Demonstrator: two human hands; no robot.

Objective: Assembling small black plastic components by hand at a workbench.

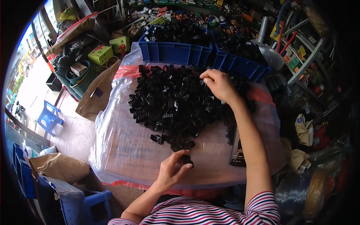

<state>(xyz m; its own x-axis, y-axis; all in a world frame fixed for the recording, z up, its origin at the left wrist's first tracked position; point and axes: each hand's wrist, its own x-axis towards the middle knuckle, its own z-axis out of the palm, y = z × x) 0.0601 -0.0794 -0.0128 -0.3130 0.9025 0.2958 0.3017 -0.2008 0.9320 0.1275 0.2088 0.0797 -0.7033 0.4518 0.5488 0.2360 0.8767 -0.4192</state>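
Left hand (171,170) pinches a small black plastic part (188,160) between thumb and fingers, just nearside of the heaped black parts (176,97) — right hand (220,85) curls over the heap's far side, its grasp unclear.

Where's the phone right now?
Head view, right of centre: the phone lies on the sheet-covered table, beside the right forearm, below the right end of the black pile.
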